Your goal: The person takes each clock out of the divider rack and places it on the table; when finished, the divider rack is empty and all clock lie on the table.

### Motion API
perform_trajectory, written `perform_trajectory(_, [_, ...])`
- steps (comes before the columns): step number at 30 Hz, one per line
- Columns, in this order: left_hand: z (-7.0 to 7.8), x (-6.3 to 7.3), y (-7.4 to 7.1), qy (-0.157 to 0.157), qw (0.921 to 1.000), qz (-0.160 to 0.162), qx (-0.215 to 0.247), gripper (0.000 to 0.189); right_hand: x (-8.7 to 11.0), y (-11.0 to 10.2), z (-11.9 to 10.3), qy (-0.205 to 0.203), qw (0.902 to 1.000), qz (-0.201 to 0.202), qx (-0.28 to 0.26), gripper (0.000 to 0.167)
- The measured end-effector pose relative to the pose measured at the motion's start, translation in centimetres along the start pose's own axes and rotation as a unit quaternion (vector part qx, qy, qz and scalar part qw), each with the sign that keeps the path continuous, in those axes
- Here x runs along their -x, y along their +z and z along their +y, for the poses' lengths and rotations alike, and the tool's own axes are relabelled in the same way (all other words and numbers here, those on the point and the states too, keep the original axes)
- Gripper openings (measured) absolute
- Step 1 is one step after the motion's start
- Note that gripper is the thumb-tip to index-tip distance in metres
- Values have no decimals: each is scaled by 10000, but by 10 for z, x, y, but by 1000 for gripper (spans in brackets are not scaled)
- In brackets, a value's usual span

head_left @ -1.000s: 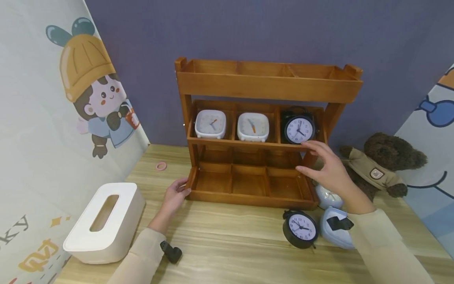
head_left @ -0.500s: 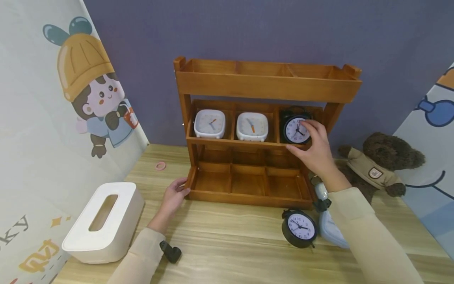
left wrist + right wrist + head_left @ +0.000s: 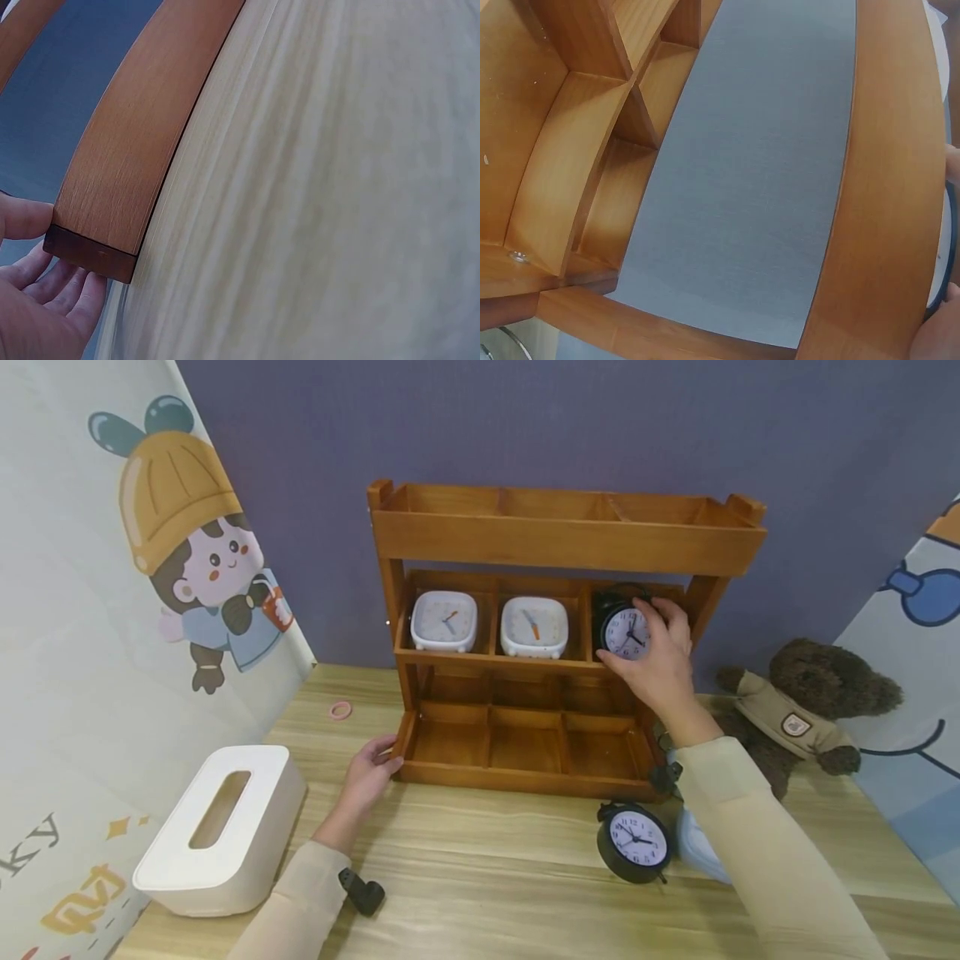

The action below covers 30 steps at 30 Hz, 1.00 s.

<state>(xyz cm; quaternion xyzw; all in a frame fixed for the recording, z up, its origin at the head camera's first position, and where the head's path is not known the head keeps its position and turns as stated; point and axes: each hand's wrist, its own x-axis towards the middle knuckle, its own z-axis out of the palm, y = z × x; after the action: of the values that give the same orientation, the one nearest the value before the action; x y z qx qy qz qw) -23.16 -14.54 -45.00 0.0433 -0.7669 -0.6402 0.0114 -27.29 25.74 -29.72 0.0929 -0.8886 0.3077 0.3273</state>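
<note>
My right hand (image 3: 662,658) reaches into the right compartment of the middle tier of a brown wooden shelf (image 3: 562,543). It grips a round black alarm clock (image 3: 622,632), thumb at the lower left of the white face and fingers over its upper right. Only a sliver of this clock (image 3: 939,262) shows in the right wrist view, behind the tier's front board. Lower down, my left hand (image 3: 367,774) holds the left end of the bottom tray, thumb on one side and fingers on the other. Two white square clocks (image 3: 444,622) fill the middle tier's other compartments.
Another black alarm clock (image 3: 636,843) stands on the table before the shelf, with a light blue object (image 3: 701,847) beside it, partly behind my right sleeve. A brown teddy bear (image 3: 798,718) sits at right. A white tissue box (image 3: 225,831) and pink ring (image 3: 340,710) lie left.
My right hand has moved up and left from beside the shelf's right post onto the black clock in the middle tier. My left hand stays at the tray's end.
</note>
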Motion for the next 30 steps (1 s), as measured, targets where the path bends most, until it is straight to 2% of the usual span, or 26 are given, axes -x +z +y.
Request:
perform_trajectory(17, [0, 0, 0, 24, 10000, -3, 49, 46, -2, 2, -5, 767, 9970, -36, 103, 83])
perform_trajectory(23, [-1, 0, 0, 33, 10000, -10, 62, 46, -2, 1, -4, 700, 9975, 112, 2, 84])
perform_trajectory(30, [1, 2, 0, 43, 10000, -10, 44, 47, -3, -1, -1, 414, 9973, 569, -199, 81])
